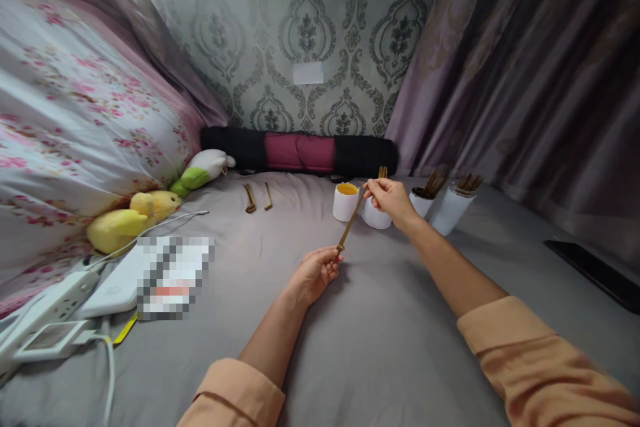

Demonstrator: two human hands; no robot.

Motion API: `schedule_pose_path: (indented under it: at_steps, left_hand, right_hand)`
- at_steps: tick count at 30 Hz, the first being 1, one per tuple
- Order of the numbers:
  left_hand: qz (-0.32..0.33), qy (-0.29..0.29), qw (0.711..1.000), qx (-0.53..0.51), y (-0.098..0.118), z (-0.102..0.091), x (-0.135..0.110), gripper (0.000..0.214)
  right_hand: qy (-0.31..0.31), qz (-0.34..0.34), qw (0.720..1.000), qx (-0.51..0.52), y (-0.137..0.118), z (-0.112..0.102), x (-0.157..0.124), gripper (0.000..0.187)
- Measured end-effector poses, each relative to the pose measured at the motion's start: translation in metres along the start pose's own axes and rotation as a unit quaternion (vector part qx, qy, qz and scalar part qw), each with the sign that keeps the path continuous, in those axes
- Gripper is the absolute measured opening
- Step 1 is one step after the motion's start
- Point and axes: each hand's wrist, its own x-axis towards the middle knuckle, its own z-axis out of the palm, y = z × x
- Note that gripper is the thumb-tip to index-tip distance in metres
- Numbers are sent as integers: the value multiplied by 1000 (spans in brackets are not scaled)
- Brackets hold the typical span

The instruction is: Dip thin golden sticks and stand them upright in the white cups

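We've got a slim gold utensil point(350, 221) stretched between our two hands over the grey bedsheet point(380, 347). The left hand point(316, 273) pinches its lower end with the fingertips, the rest of the fingers curled loosely. The right hand point(390, 200) pinches the upper end, close in front of a row of four white cups point(345, 203). Whether it's a fork, spoon or something else we can't tell; the top end is hidden behind the right fingers.

The cup on the left shows a yellow inside and looks empty. The one behind our right hand has gold fork tines point(383, 172) poking out above it. The two on the right hold bunches of darker handles point(434, 183). Further left on the sheet, well apart from the cups, lie two more gold pieces point(257, 197).

To handle this well, we judge that the right hand should steer the tip while the left only steadies the tail; two firm pinches would fight each other. The cups stand on soft bedding, close together, so we reckon a nudge could tip one. Better to keep the piece near upright over a rim and come in from above than sweep across.

At the left edge: yellow plush toys point(133, 217), a power strip point(55, 303), a floral quilt point(75, 113).
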Motion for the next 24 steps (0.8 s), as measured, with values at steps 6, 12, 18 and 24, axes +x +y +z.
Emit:
schedule_pose_path:
  at_steps: [6, 12, 18, 24]
  left_hand:
    - [0, -2, 1000, -4, -1, -1, 1, 16]
    - [2, -4, 1000, 0, 0, -1, 1, 14]
    - [-1, -8, 1000, 2, 1, -2, 1, 12]
    - [1, -9, 1000, 0, 2, -4, 0, 12]
  right_hand:
    - [8, 13, 1000, -5, -4, -1, 1, 29]
    - [-2, 14, 1000, -9, -3, -4, 1, 25]
    - [-12, 23, 1000, -8, 0, -10, 1, 24]
    - [7, 31, 999, -18, 4, -20, 5, 25]
